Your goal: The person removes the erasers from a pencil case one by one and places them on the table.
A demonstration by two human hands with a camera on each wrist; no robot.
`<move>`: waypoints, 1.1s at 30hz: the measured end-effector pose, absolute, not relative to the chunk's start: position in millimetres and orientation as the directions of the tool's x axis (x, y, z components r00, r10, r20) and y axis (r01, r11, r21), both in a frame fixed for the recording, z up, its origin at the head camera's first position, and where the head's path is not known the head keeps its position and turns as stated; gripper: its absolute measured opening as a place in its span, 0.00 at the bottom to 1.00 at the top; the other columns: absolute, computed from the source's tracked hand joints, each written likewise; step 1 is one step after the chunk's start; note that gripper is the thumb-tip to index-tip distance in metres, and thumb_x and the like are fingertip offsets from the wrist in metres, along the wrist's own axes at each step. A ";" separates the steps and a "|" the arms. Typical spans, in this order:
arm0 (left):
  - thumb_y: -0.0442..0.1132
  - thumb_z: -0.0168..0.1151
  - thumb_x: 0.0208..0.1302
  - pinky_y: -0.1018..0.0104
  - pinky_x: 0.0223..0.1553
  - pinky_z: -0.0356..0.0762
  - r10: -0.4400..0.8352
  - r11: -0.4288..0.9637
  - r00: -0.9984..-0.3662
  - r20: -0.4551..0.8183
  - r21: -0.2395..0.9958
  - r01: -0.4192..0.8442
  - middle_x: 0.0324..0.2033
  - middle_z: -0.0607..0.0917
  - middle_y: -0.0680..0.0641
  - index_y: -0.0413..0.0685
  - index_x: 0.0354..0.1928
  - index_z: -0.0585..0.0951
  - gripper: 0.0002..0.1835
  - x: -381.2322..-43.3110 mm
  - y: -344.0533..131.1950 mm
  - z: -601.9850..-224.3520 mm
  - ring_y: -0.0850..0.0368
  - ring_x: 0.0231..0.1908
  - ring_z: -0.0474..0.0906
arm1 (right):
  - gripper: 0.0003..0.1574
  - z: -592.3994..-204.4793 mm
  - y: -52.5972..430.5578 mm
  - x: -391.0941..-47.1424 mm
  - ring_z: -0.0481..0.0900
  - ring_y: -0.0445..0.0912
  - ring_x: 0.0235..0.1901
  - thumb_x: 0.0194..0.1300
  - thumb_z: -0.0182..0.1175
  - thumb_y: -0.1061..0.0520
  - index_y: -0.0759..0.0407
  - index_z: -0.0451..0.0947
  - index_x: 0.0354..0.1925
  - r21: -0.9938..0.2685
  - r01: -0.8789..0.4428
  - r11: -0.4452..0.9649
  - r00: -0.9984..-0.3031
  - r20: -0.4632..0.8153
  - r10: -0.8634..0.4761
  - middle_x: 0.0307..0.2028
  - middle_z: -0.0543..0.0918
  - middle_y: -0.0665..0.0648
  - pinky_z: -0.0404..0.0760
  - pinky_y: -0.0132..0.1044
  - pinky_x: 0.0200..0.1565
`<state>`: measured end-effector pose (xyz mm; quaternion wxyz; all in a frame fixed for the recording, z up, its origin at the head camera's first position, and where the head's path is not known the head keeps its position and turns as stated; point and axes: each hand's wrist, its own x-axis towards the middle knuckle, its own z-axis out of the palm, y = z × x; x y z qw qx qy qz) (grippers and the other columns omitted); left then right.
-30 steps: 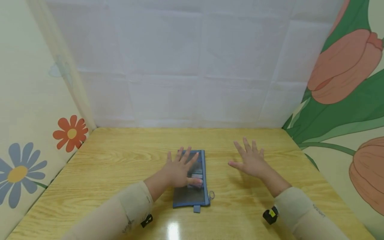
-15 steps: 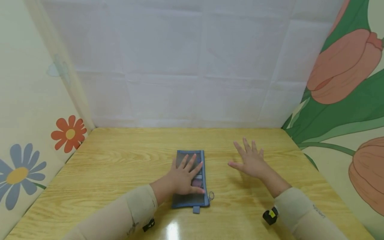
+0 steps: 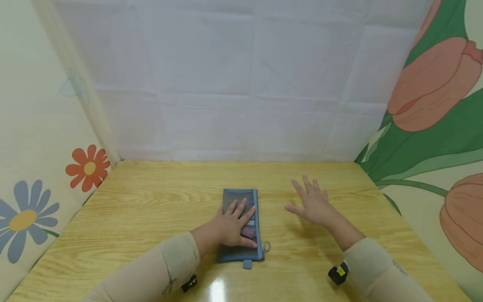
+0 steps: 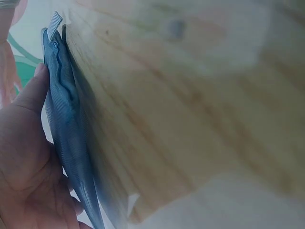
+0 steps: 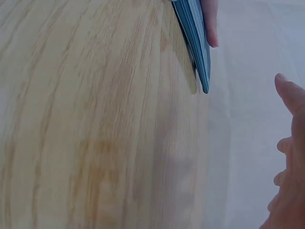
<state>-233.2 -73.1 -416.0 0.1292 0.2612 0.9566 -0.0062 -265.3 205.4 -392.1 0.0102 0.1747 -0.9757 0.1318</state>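
Observation:
A blue-edged mesh zipper pouch (image 3: 238, 195) lies flat on the wooden table (image 3: 170, 184), its zipper side to the right. Something pinkish (image 3: 247, 231) shows through the mesh; its kind is unclear. My left hand (image 3: 232, 228) rests on the pouch with fingers spread and straight. In the left wrist view, the thumb and palm lie against the blue pouch (image 4: 71, 129). To the right of the pouch my right hand (image 3: 315, 206) hovers above the table, fingers spread, holding nothing. The right wrist view shows this hand (image 5: 293, 157) apart from the pouch (image 5: 193, 38).
A metal ring (image 3: 266, 246) hangs at the zipper's near end, and a fabric tab (image 3: 247, 264) sticks out of the pouch's near edge. A white sheet (image 3: 241, 84) stands behind the table. Flower-patterned panels (image 3: 434, 159) flank both sides.
My left hand has shifted slightly right and toward me and settled onto the pouch. My right hand has barely moved, drifting a little left.

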 end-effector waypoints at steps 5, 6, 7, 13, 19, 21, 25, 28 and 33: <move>0.82 0.37 0.40 0.34 0.61 0.43 0.493 0.866 -0.832 -0.254 0.051 0.498 0.71 0.36 0.46 0.65 0.71 0.38 0.57 -233.7 -73.0 -415.8 0.41 0.69 0.34 | 0.57 -392.3 197.5 -262.8 0.30 0.67 0.66 0.54 0.44 0.23 0.50 0.41 0.72 -0.291 -0.380 0.878 -0.924 0.080 -0.373 0.70 0.37 0.67 0.39 0.71 0.57; 0.82 0.37 0.40 0.34 0.61 0.43 0.493 0.866 -0.832 -0.255 0.050 0.498 0.71 0.36 0.46 0.65 0.71 0.39 0.57 -233.6 -73.0 -415.3 0.41 0.69 0.34 | 0.57 -392.8 195.7 -262.2 0.32 0.66 0.67 0.54 0.44 0.23 0.49 0.42 0.71 -0.302 -0.387 0.871 -0.921 0.082 -0.381 0.70 0.38 0.66 0.41 0.70 0.58; 0.82 0.37 0.40 0.34 0.61 0.43 0.492 0.866 -0.832 -0.256 0.050 0.497 0.71 0.36 0.46 0.65 0.71 0.39 0.57 -233.6 -72.9 -415.0 0.41 0.69 0.34 | 0.57 -393.4 194.0 -261.5 0.32 0.66 0.67 0.54 0.45 0.23 0.49 0.42 0.71 -0.314 -0.394 0.864 -0.918 0.084 -0.388 0.70 0.38 0.66 0.42 0.68 0.59; 0.82 0.38 0.40 0.34 0.61 0.43 0.490 0.868 -0.831 -0.264 0.060 0.493 0.71 0.37 0.45 0.65 0.71 0.39 0.57 -233.9 -72.8 -413.2 0.41 0.69 0.34 | 0.54 -396.7 183.9 -255.5 0.35 0.63 0.68 0.56 0.51 0.29 0.48 0.44 0.71 -0.398 -0.439 0.805 -0.894 0.103 -0.437 0.71 0.39 0.62 0.47 0.65 0.60; 0.83 0.37 0.39 0.34 0.60 0.43 0.490 0.866 -0.832 -0.259 0.036 0.499 0.71 0.36 0.46 0.66 0.71 0.39 0.57 -235.2 -72.7 -415.8 0.40 0.68 0.34 | 0.53 -400.4 174.1 -251.3 0.40 0.63 0.68 0.56 0.56 0.34 0.49 0.46 0.71 -0.456 -0.465 0.759 -0.876 0.111 -0.469 0.70 0.43 0.61 0.50 0.65 0.59; 0.83 0.36 0.38 0.33 0.60 0.44 0.490 0.866 -0.832 -0.259 0.033 0.499 0.71 0.36 0.45 0.66 0.71 0.39 0.57 -235.9 -72.7 -416.7 0.40 0.68 0.34 | 0.52 -401.3 170.6 -251.0 0.43 0.62 0.67 0.56 0.57 0.36 0.50 0.47 0.71 -0.466 -0.478 0.745 -0.867 0.116 -0.484 0.70 0.45 0.62 0.52 0.64 0.60; 0.84 0.36 0.36 0.34 0.60 0.44 0.490 0.866 -0.830 -0.266 0.038 0.499 0.71 0.36 0.45 0.66 0.71 0.39 0.58 -237.8 -72.8 -417.6 0.40 0.68 0.34 | 0.51 -403.0 164.6 -250.8 0.50 0.59 0.67 0.55 0.59 0.36 0.50 0.50 0.70 -0.486 -0.489 0.724 -0.856 0.109 -0.505 0.69 0.50 0.62 0.56 0.59 0.61; 0.84 0.36 0.36 0.34 0.60 0.44 0.489 0.866 -0.828 -0.274 0.039 0.498 0.71 0.36 0.45 0.66 0.71 0.38 0.59 -239.3 -73.0 -417.7 0.40 0.68 0.34 | 0.49 -403.9 160.9 -250.2 0.54 0.57 0.65 0.54 0.60 0.37 0.50 0.55 0.68 -0.513 -0.492 0.704 -0.848 0.099 -0.521 0.68 0.55 0.61 0.58 0.57 0.61; 0.84 0.37 0.35 0.34 0.60 0.45 0.489 0.865 -0.827 -0.277 0.033 0.500 0.71 0.36 0.45 0.66 0.71 0.39 0.59 -240.2 -73.4 -417.0 0.40 0.68 0.34 | 0.40 -406.8 156.8 -250.2 0.64 0.55 0.60 0.53 0.65 0.47 0.55 0.65 0.63 -0.554 -0.513 0.656 -0.820 0.089 -0.566 0.62 0.66 0.59 0.65 0.53 0.58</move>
